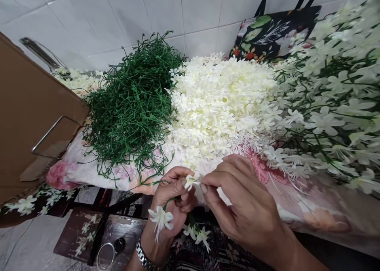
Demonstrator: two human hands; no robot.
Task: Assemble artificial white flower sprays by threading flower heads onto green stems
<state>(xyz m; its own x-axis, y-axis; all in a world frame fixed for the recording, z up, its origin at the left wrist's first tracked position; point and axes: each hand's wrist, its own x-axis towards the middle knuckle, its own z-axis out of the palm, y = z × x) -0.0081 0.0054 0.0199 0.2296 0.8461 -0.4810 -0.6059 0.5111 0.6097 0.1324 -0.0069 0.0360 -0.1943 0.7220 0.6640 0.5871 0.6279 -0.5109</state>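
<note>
My left hand (175, 195) is closed on a green artificial flower stem, thumb and forefinger pinching it just under a small white blossom (191, 181). Other white blooms on the same stem hang below the palm, one (161, 219) by the wrist and a pair (198, 235) lower down. Close by, my right hand (237, 199) pinches thumb and forefinger together at the blossom's right side; whatever lies between those fingertips is too small to make out. Behind both hands lie a heap of loose white petals (219, 100) and a tangled pile of bare green stems (133, 100).
A floral cloth (71, 164) covers the work surface. Finished-looking white flower sprays (341, 116) crowd the right side. At left stands a brown cardboard panel (35, 116) with a wire handle. A black floral bag (270, 35) leans on the tiled wall; a dark wooden stool (78, 233) is below.
</note>
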